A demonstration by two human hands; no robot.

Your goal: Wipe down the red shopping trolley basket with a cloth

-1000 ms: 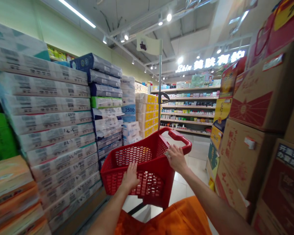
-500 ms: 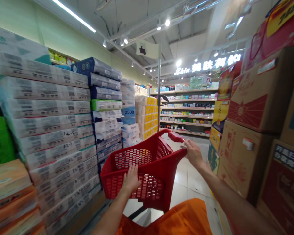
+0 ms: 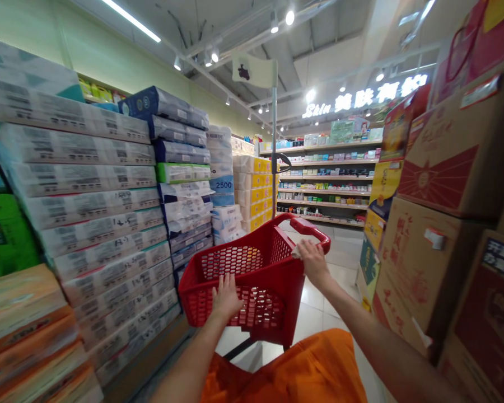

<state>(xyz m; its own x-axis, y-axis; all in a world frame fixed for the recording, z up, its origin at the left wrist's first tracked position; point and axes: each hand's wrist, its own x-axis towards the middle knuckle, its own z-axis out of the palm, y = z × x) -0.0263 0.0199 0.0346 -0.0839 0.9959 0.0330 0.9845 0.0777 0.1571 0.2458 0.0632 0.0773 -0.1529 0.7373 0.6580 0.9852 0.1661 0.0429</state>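
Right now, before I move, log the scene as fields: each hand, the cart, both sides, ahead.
Cart: red, perforated sides, flag on pole
Left hand: open, at near rim
Right hand: holding pale item, unclear what, beside handle
Left side: stacked wrapped packs
Right side: stacked cartons
Ahead: stocked shelves, lit sign

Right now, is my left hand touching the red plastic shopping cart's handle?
Apart. The head view shows your left hand at the basket's near rim, clearly separated from the handle.
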